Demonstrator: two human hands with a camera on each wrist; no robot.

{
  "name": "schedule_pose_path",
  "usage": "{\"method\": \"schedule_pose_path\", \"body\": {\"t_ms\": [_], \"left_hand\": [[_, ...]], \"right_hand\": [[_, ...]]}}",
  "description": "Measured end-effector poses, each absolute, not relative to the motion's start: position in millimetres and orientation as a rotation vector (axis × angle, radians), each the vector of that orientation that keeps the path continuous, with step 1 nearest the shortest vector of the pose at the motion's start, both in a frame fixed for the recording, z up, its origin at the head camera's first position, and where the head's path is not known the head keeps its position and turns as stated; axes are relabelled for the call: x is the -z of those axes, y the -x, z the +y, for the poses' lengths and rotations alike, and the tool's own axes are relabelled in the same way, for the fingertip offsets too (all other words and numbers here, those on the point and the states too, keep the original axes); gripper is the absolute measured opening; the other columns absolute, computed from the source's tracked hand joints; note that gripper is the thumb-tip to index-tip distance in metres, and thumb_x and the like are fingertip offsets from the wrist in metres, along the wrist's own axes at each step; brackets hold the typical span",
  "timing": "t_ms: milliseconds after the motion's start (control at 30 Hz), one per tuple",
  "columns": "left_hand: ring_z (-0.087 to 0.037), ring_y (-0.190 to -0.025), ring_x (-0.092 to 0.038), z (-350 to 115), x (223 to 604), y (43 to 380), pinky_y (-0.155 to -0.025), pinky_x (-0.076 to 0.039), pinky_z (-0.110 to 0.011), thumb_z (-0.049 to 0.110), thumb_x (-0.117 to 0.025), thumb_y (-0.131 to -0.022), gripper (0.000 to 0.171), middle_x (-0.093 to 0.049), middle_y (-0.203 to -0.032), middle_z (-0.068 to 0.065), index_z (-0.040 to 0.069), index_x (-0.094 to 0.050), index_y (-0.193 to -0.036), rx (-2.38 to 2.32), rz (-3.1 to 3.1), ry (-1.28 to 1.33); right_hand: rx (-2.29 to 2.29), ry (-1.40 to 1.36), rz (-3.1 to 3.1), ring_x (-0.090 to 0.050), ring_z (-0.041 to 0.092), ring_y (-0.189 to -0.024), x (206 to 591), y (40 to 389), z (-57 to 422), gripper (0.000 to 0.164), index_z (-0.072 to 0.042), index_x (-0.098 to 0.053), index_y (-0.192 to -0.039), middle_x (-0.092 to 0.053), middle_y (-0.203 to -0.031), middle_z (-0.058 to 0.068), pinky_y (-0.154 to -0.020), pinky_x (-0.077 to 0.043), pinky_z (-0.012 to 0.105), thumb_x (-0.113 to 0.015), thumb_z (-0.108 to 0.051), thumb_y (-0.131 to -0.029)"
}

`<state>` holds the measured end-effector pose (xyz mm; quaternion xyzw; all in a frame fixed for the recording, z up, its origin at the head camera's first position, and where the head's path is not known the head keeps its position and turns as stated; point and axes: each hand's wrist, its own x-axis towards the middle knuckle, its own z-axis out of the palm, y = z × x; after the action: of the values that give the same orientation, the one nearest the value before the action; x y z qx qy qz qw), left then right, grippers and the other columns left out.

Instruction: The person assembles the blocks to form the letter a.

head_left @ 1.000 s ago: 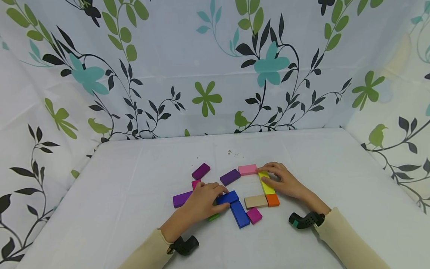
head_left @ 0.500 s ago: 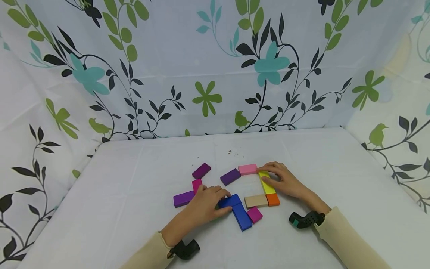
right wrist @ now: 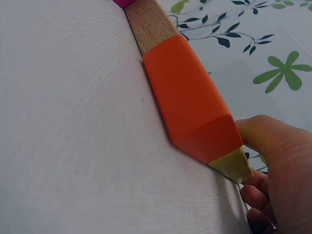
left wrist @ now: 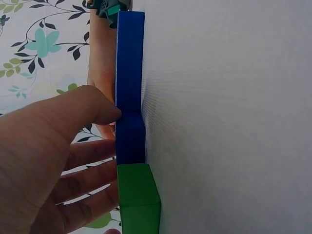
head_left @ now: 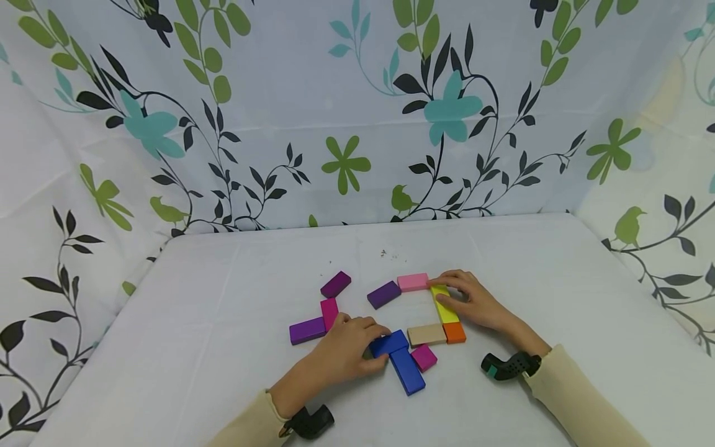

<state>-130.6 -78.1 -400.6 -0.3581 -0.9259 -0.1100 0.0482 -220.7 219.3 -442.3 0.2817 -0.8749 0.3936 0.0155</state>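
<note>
My left hand [head_left: 346,347] pinches a blue wooden block [head_left: 395,341] between thumb and fingers, flat on the white tabletop. A second blue block [head_left: 408,372] adjoins its near end at an angle. In the left wrist view a green block [left wrist: 139,195] stands against the held block, mostly hidden by the hand from above. My right hand [head_left: 472,301] holds a yellow block [head_left: 445,308] at its sides, index fingertip by the pink block [head_left: 413,282]. An orange block [head_left: 455,333] meets the yellow one's near end, and a tan block [head_left: 427,335] runs left from it.
A magenta block [head_left: 424,358] lies between the tan and blue blocks. Left of centre are a purple block [head_left: 307,331], another magenta block [head_left: 329,310] and a dark purple block [head_left: 336,284]. A violet block [head_left: 383,294] lies near the pink one. Patterned cloth [head_left: 268,93] surrounds the table.
My left hand has slid right and slightly nearer, and both blue blocks have shifted that way, closer to the tan and magenta blocks. The right hand has stayed in place.
</note>
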Motion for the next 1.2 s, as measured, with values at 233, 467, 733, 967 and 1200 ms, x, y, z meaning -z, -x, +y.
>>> {"method": "schedule_pose_path", "body": {"t_ms": [233, 467, 733, 967, 1200], "left_hand": [[-0.011, -0.099, -0.063, -77.6, 400.8, 130.8, -0.084, -0.044, -0.04, 0.034, -0.066, -0.09, 0.032, -0.069, -0.106, 0.002, 0.016, -0.07, -0.116, 0.351, -2.834, 1.118], [-0.012, -0.102, -0.062, -76.6, 400.7, 130.1, -0.086, -0.044, -0.041, 0.034, -0.066, -0.091, 0.033, -0.068, -0.109, 0.001, 0.016, -0.069, -0.119, 0.341, -2.842, 1.121], [-0.012, -0.101, -0.062, -76.3, 401.9, 130.0, -0.086, -0.043, -0.038, 0.034, -0.066, -0.091, 0.032, -0.068, -0.109, 0.002, 0.016, -0.068, -0.118, 0.347, -2.823, 1.125], [-0.012, -0.101, -0.062, -76.4, 402.7, 129.9, -0.086, -0.043, -0.038, 0.035, -0.066, -0.091, 0.033, -0.067, -0.11, 0.002, 0.016, -0.068, -0.119, 0.335, -2.816, 1.126], [-0.011, -0.103, -0.06, -76.6, 401.6, 128.3, -0.094, -0.044, -0.04, 0.038, -0.066, -0.091, 0.028, -0.065, -0.109, 0.004, 0.021, -0.071, -0.112, 0.335, -2.73, 1.142]], "right_hand": [[-1.221, -0.875, -2.721, -0.042, 0.037, -0.122, 442.1, 220.3, 218.9, 0.031, -0.013, -0.066, -0.125, -0.054, -0.128, 0.015, -0.098, -0.036, 0.064, -0.063, -0.017, -0.094], [-1.22, -0.877, -2.714, -0.042, 0.036, -0.122, 442.5, 219.9, 218.8, 0.031, -0.013, -0.066, -0.126, -0.054, -0.127, 0.015, -0.097, -0.037, 0.064, -0.063, -0.017, -0.095], [-1.211, -0.883, -2.706, -0.042, 0.036, -0.121, 442.8, 220.2, 219.7, 0.031, -0.013, -0.066, -0.126, -0.055, -0.127, 0.015, -0.097, -0.037, 0.063, -0.062, -0.015, -0.095], [-1.22, -0.884, -2.712, -0.041, 0.037, -0.122, 442.8, 219.4, 219.7, 0.032, -0.013, -0.066, -0.126, -0.054, -0.128, 0.015, -0.098, -0.036, 0.064, -0.062, -0.016, -0.095], [-1.229, -0.883, -2.712, -0.041, 0.038, -0.123, 443.4, 219.7, 219.6, 0.031, -0.013, -0.066, -0.126, -0.053, -0.129, 0.016, -0.098, -0.035, 0.065, -0.062, -0.016, -0.095]]}}
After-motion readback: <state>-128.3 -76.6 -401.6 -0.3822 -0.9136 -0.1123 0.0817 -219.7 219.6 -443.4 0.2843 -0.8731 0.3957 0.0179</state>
